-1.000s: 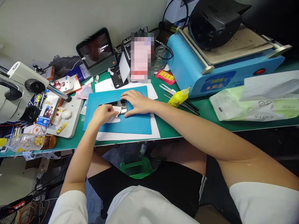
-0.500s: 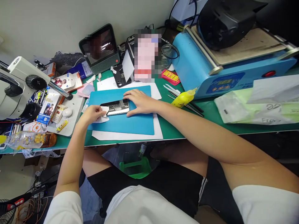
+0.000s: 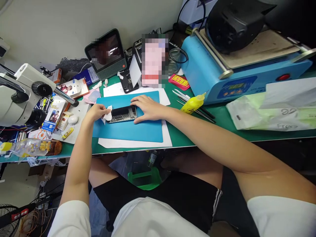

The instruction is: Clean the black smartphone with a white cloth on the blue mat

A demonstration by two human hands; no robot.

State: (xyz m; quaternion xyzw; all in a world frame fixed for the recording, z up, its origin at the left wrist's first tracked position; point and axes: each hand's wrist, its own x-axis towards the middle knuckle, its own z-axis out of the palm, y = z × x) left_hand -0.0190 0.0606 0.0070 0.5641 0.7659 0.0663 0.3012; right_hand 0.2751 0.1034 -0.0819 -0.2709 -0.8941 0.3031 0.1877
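A smartphone lies flat on a blue mat, its dark glass facing up and reflecting light. My right hand steadies it at the right end, with the fingers at the far corner and the thumb at the near one. At the phone's left end, my left hand pinches a crumpled white tissue between thumb and fingers. White paper shows from beneath the mat.
A microscope and a drink bottle stand at the left. Behind the mat are a black phone case and a smart display. Tweezers and a yellow bottle lie to the right, near a blue machine.
My left hand has drawn the tissue slightly left and away from me, off the phone's glass to its left end. My right hand and the phone stay in place.
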